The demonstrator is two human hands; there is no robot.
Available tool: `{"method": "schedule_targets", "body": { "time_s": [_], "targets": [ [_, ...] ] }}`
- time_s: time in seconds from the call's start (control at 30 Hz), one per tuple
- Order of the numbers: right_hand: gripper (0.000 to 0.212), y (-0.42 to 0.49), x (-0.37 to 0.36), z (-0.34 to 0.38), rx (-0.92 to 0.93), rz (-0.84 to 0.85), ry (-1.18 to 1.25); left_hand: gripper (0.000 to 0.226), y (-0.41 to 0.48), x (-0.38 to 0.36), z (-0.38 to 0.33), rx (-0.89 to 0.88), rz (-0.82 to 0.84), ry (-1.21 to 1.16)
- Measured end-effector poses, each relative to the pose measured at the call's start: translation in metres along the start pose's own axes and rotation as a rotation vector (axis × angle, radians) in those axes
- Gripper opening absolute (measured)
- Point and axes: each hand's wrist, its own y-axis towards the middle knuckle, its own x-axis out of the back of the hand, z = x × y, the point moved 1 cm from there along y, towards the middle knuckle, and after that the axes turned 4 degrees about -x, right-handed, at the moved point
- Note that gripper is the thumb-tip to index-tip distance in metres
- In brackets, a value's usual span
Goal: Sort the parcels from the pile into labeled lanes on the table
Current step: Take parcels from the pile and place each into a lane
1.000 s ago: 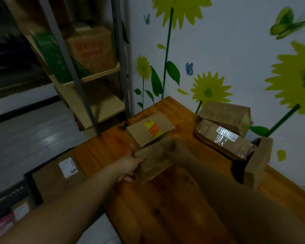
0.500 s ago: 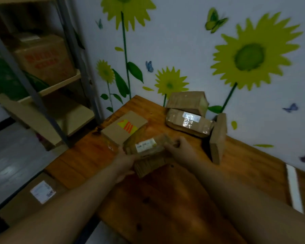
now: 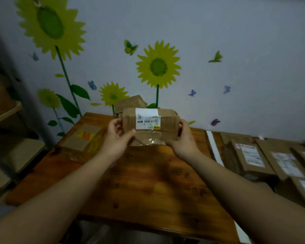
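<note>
I hold a brown cardboard parcel (image 3: 167,126) with a white barcode label up above the wooden table (image 3: 148,182), its label facing me. My left hand (image 3: 117,138) grips its left end and my right hand (image 3: 183,140) grips its right end. Behind it part of another brown parcel (image 3: 130,103) of the pile shows against the wall. A flat parcel with an orange and yellow mark (image 3: 83,138) lies on the table's left side. Right of a white strip (image 3: 214,148) lie several labelled parcels (image 3: 250,157) in rows.
A wall with sunflower and butterfly stickers (image 3: 158,67) stands behind the table. Wooden shelves (image 3: 4,111) are at the left. The table's near edge (image 3: 148,228) runs below my forearms, with dark floor beneath it.
Both hands have lifted the parcel off the table and turned its label towards me. My view has swung right, bringing the rows of labelled parcels into sight.
</note>
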Motion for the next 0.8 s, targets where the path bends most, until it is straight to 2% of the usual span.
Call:
{"method": "schedule_targets", "body": {
  "time_s": [0.07, 0.13, 0.3, 0.53, 0.8],
  "targets": [
    [0.061, -0.012, 0.033, 0.000, 0.007, -0.045, -0.005, 0.025, -0.009, -0.023, -0.015, 0.008, -0.019, 0.021],
    [0.049, -0.024, 0.068, -0.005, -0.007, -0.078, 0.017, 0.013, -0.019, -0.049, -0.025, 0.007, 0.006, 0.013],
    [0.039, -0.057, 0.165, -0.032, -0.068, -0.198, 0.026, 0.035, -0.056, -0.133, -0.040, -0.014, 0.169, -0.008],
    [0.040, -0.126, 0.333, -0.099, -0.149, -0.354, -0.027, 0.043, -0.144, -0.305, -0.057, -0.092, 0.344, -0.017],
    [0.046, -0.214, 0.504, -0.182, -0.336, -0.546, -0.071, 0.022, -0.241, -0.491, -0.051, -0.011, 0.620, -0.027]
  ]
}}
